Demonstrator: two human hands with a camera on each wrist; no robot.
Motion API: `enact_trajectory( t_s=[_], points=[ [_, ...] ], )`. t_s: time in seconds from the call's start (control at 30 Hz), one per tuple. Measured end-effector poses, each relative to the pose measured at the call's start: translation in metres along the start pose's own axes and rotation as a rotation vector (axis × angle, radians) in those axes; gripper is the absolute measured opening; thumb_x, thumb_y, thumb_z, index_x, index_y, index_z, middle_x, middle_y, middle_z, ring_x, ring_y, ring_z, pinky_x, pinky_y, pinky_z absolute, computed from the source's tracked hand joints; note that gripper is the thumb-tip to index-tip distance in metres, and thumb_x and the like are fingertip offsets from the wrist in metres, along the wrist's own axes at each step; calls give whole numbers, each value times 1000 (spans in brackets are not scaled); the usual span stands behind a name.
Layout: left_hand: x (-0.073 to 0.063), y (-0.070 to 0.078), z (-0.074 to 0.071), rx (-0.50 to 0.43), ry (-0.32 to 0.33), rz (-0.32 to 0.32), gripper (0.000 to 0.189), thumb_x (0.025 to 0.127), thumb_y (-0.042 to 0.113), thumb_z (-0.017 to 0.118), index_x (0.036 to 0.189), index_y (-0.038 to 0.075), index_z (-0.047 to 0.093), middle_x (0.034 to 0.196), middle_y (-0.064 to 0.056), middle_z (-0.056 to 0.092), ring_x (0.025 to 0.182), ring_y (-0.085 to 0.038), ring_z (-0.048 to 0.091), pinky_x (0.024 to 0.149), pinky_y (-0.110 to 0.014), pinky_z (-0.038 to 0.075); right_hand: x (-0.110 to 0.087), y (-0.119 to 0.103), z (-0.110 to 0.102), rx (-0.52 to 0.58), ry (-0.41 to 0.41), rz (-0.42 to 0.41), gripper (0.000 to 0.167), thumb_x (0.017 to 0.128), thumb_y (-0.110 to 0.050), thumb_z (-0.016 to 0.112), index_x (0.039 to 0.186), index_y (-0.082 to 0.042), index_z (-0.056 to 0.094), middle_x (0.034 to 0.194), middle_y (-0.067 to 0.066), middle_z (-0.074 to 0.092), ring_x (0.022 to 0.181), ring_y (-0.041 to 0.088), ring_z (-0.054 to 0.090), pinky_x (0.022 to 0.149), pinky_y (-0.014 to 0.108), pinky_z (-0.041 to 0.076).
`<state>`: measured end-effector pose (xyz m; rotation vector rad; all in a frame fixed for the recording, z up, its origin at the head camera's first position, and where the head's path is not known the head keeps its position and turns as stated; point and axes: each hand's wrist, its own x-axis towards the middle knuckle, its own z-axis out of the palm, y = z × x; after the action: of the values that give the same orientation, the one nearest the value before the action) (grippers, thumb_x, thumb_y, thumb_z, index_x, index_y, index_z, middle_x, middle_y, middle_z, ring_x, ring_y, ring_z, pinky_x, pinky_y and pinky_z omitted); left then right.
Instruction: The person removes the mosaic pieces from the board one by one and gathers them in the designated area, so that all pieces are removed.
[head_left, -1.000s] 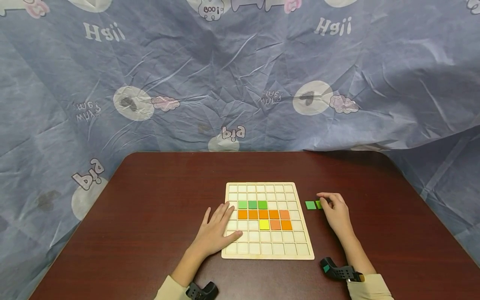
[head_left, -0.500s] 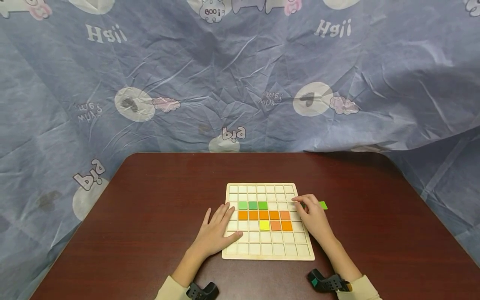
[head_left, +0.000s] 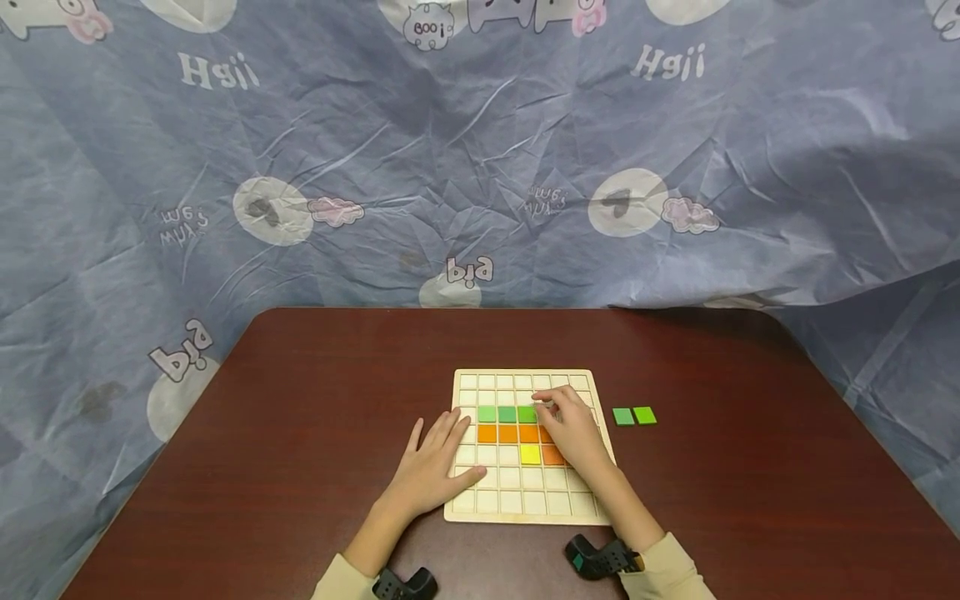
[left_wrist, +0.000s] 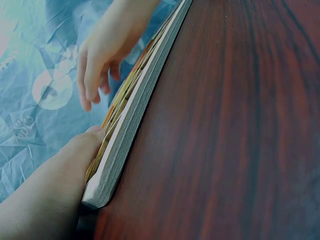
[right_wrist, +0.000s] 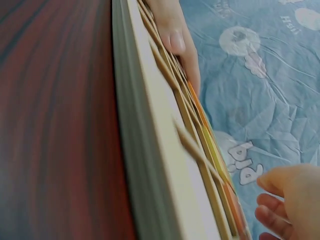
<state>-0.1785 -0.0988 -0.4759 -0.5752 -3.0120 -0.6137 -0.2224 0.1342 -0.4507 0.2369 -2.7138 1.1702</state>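
A pale wooden grid board (head_left: 510, 503) lies on the table, with small square tiles in some of its cells. My left hand (head_left: 431, 465) rests spread on the board's left edge, thumb over the lower cells. Over the right half of the board is my right hand (head_left: 568, 425), its thumb and fingertips bent close together beside the third green tile (head_left: 527, 413). Whether they pinch a tile I cannot tell. Below the green row run orange tiles (head_left: 507, 434), partly covered by this hand, and a yellow tile (head_left: 530, 454). In the right wrist view the right fingers (right_wrist: 272, 215) are curled beside the board.
Two loose green tiles, one bluish (head_left: 623, 417) and one brighter (head_left: 645, 415), lie side by side on the table right of the board. The dark red-brown table (head_left: 337, 375) ends at a hanging blue printed cloth (head_left: 420, 167).
My right hand has moved left from the loose green tiles, past the board's right edge, to above the board. Both loose tiles now show fully. The left hand has stayed in place.
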Motion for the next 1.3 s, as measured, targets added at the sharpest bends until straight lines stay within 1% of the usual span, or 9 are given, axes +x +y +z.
enact_trajectory(
  t_s=[0.13,0.3,0.43,0.57,0.77,1.0,1.1,1.3],
  points=[
    [1,1,-1,-12,-9,0,80,83,67,39,146,20,20,153,0,17,141,-18,16,112,-51,0,1,-1,7,10,-1,13,18,87,-20,58,102,-14,67,96,0,57,84,15,50,77,32,37],
    [1,1,1,-6,-16,-6,80,83,67,38,146,21,21,153,0,17,141,-18,16,112,-51,0,-1,3,11,-18,-12,8,19,86,-19,60,103,-15,67,97,1,58,85,17,50,81,37,35],
    [0,1,1,-2,-14,-7,80,83,67,38,146,20,22,153,0,19,141,-19,18,112,-51,1,-1,6,12,-47,-24,-16,23,85,-21,63,106,-14,67,101,2,58,93,20,53,84,39,35],
    [0,2,1,-2,-12,-3,80,83,67,39,146,20,22,153,0,18,141,-19,18,112,-51,1,-2,7,14,-63,-15,-33,23,83,-22,65,105,-15,68,101,3,58,98,22,54,85,40,36],
    [0,1,0,-5,-4,2,79,83,67,39,146,20,22,153,0,17,141,-18,18,112,-52,2,-1,8,16,-88,4,-43,20,82,-23,66,101,-17,69,100,2,57,99,23,53,86,41,35],
    [0,0,0,-5,6,3,79,83,67,39,145,20,23,153,-1,19,141,-19,18,112,-51,2,-1,7,16,-86,-2,-44,20,82,-23,66,101,-18,68,102,1,58,101,23,54,88,43,35],
    [1,0,0,0,0,1,80,83,68,38,146,21,22,153,0,18,141,-18,18,112,-51,2,-2,7,15,-75,2,-41,20,82,-23,65,101,-19,67,101,0,59,98,21,54,87,42,35],
    [1,0,2,8,1,-4,81,83,69,37,146,21,22,153,0,18,141,-18,18,112,-51,2,-2,7,14,-19,9,-49,15,83,-19,64,98,-18,65,95,0,59,89,16,54,83,38,34]
  ],
)
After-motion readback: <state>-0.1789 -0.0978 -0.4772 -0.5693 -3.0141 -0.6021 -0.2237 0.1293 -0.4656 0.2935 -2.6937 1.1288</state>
